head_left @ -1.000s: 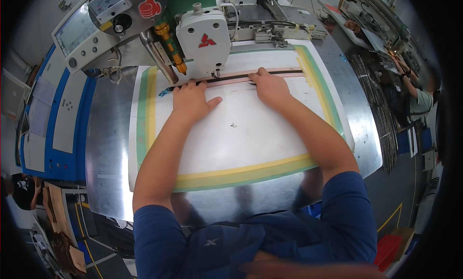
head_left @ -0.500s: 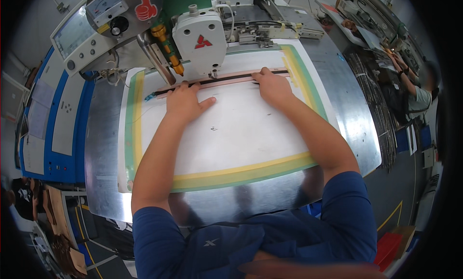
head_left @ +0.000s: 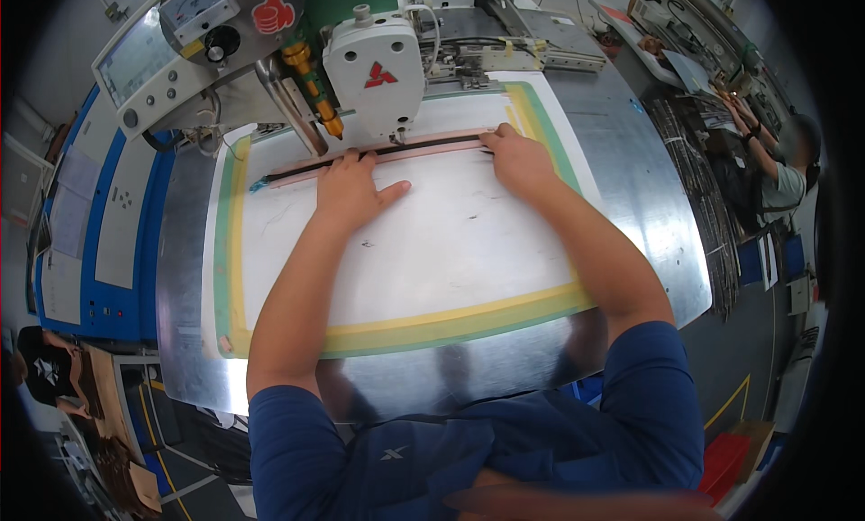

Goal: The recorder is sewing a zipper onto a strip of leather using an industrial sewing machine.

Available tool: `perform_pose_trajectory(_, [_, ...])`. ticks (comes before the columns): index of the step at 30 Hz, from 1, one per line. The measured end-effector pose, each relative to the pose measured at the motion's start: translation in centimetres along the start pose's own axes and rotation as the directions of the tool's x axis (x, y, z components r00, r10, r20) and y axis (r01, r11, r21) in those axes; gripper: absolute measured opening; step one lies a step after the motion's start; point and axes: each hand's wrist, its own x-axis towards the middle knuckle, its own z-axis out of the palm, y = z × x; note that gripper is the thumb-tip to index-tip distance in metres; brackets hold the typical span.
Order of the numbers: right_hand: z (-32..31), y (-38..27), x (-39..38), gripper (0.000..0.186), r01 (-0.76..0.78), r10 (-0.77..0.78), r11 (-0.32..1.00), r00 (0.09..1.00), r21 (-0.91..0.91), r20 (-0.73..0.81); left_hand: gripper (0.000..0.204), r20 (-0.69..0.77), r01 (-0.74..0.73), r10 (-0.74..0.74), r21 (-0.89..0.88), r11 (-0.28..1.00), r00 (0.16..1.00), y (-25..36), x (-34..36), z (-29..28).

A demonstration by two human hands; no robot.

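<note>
A long black strip (head_left: 420, 146) lies on a pinkish slot in a white sheet (head_left: 423, 242) bordered with yellow and green tape. Below the white sewing machine head (head_left: 375, 71), my left hand (head_left: 348, 190) rests with spread fingers, the fingertips on the strip and the thumb out to the right. My right hand (head_left: 521, 161) is at the strip's right end, its fingers curled and closed. A small dark tip shows under those fingers and cannot be made out. Bluish threads (head_left: 259, 185) stick out at the strip's left end.
A gold and green cylindrical fitting (head_left: 315, 93) points down beside the machine head. A control panel with a screen (head_left: 140, 66) stands left, near a blue and white cabinet (head_left: 117, 224). The metal table (head_left: 662, 224) surrounds the sheet. Co-workers are at far right (head_left: 782, 174) and lower left (head_left: 50, 368).
The sheet and strip have slid left under the machine head. My hands have shifted slightly right, so they sit further right along the strip.
</note>
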Motion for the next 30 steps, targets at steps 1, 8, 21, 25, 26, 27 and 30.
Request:
perform_pose_trajectory(1, [-0.2, -0.2, 0.0, 0.043, 0.003, -0.003, 1.000, 1.000, 0.000, 0.001, 0.073, 0.000, 0.004, -0.004, 0.000, 1.000, 1.000, -0.2, -0.1, 0.3])
perform_pose_trajectory(8, [-0.6, -0.2, 0.0, 0.044, -0.021, 0.021, 1.000, 0.998, -0.001, 0.057, 0.076, -0.002, 0.045, -0.045, 0.052, 0.998, 0.999, 1.8, -0.6, -0.9])
perform_pose_trajectory(21, [0.2, -2.3, 0.6, 0.044, 0.090, -0.091, 0.996, 0.995, 0.028, 0.045, 0.075, -0.059, -0.009, 0.010, 0.019, 1.000, 0.998, 1.6, -0.1, 0.6])
perform_pose_trajectory(25, [0.5, -3.2, 1.0, 0.042, 0.100, -0.100, 0.995, 0.993, 0.014, 0.063, 0.074, -0.047, -0.022, 0.022, 0.000, 1.000, 0.999, 1.4, 0.2, 0.9])
perform_pose_trajectory(26, [0.6, -3.4, 1.1, 0.042, 0.113, -0.114, 0.993, 0.992, 0.014, 0.057, 0.074, -0.059, -0.025, 0.025, 0.002, 1.000, 0.998, 1.4, 0.2, 1.0])
perform_pose_trajectory(27, [0.8, -3.6, 1.1, 0.041, 0.127, -0.128, 0.992, 0.991, 0.014, 0.050, 0.075, -0.070, -0.028, 0.029, 0.005, 1.000, 0.997, 1.4, 0.2, 1.0])
perform_pose_trajectory(30, [1.1, -3.8, 1.3, 0.040, 0.145, -0.146, 0.989, 0.989, 0.033, 0.037, 0.076, -0.082, -0.032, 0.033, 0.019, 0.999, 0.996, 1.7, 0.0, 0.8])
